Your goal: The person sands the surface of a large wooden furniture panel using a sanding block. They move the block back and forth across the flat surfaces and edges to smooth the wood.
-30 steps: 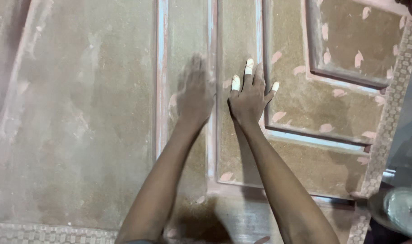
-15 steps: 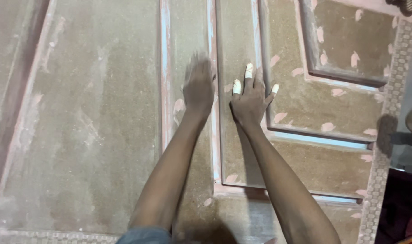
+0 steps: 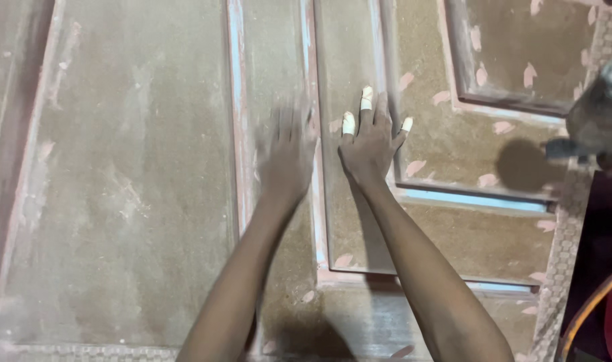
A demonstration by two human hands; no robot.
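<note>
From the camera on my head I look straight down on a large wooden door panel (image 3: 131,201), dusty brown, lying flat and filling nearly the whole view. It has raised mouldings with pale blue and pinkish streaks along their edges, and small pink filler patches (image 3: 447,97) dotted over the recessed fields on the right.

My left hand (image 3: 286,157) lies palm down on the vertical strip between two mouldings. It is smeared by motion blur; the fingers point away from me and seem loosely together, but I cannot tell more than that. It holds nothing that I can see.

My right hand (image 3: 369,141) is sharp. It rests flat on the narrow recessed field just beside the left hand, fingers spread slightly apart, gripping nothing. Three fingertips (image 3: 349,123) wear whitish tape or caps.

Along the right edge of the door runs a patterned border strip (image 3: 566,234). Past it, at the upper right, sits a blurred grey object (image 3: 601,114), casting a round shadow onto the panel. At the lower right corner curves an orange hose or cable (image 3: 591,308) over a dark floor.
</note>
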